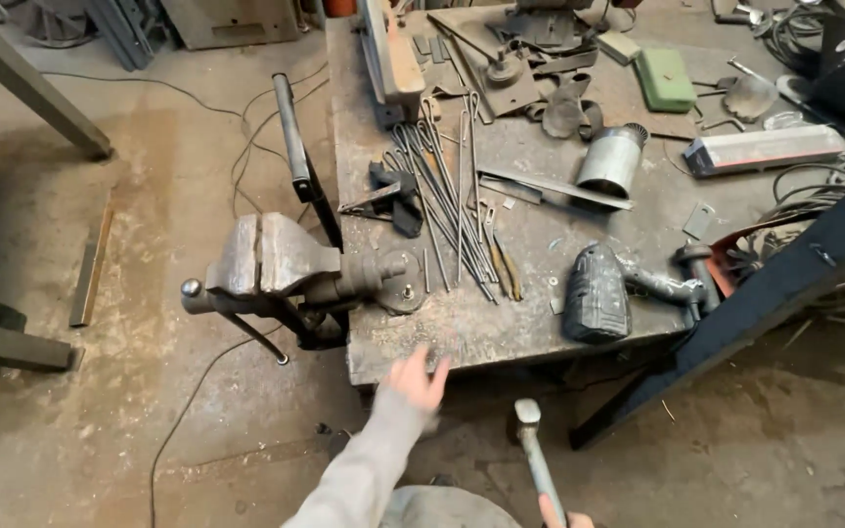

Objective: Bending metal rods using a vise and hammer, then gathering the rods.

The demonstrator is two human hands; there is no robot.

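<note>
My left hand (pixel 420 378) reaches forward with fingers spread and holds nothing; it hovers at the near edge of the steel workbench (pixel 462 337), just below a bundle of thin metal rods (pixel 447 205). My right hand (pixel 564 515) shows only at the bottom edge, gripping the handle of a hammer (pixel 530 430) whose head points up toward the bench. A heavy bench vise (pixel 286 269) is bolted to the bench's left corner, jaws closed, left of my left hand.
A dark glove (pixel 596 293) and an angle grinder (pixel 682 284) lie at the bench front right. A metal tube (pixel 610 159), green block (pixel 665 78), scrap pieces and cables (pixel 833 284) clutter the bench. A dark steel beam (pixel 784 284) leans at right. Wires cross the concrete floor (pixel 149 391).
</note>
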